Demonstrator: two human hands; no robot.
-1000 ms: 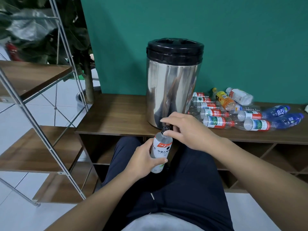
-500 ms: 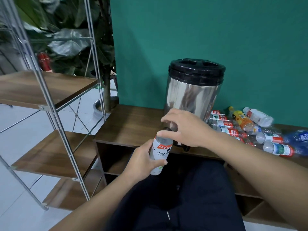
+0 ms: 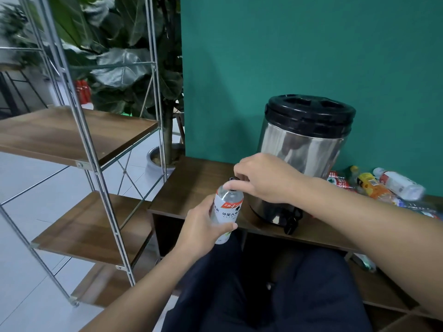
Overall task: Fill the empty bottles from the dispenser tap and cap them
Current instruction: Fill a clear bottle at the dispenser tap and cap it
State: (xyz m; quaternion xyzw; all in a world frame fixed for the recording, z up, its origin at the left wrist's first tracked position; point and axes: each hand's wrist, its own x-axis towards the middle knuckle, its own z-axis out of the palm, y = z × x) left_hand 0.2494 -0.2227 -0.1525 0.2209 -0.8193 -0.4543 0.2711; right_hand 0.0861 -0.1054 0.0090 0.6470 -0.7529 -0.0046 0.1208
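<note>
My left hand point(image 3: 203, 227) grips a clear bottle with a white and red label point(image 3: 227, 210), held upright in front of the cabinet edge. My right hand point(image 3: 265, 179) is above it, its fingers pinching the black cap point(image 3: 233, 179) at the bottle's mouth. The steel dispenser point(image 3: 304, 149) with a black lid stands on the wooden cabinet point(image 3: 191, 185) behind my right hand. Its black tap point(image 3: 291, 222) sticks out over the front edge, to the right of the bottle.
A pile of lying bottles point(image 3: 383, 185) is on the cabinet to the right of the dispenser. A metal-framed wooden shelf point(image 3: 79, 140) stands to the left, with a potted plant point(image 3: 165, 154) behind it. My dark trousers point(image 3: 263, 295) fill the bottom.
The view has swung left, so the dispenser now appears further right. The bottle and both hands have moved left, away from the tap. My right hand still works the cap.
</note>
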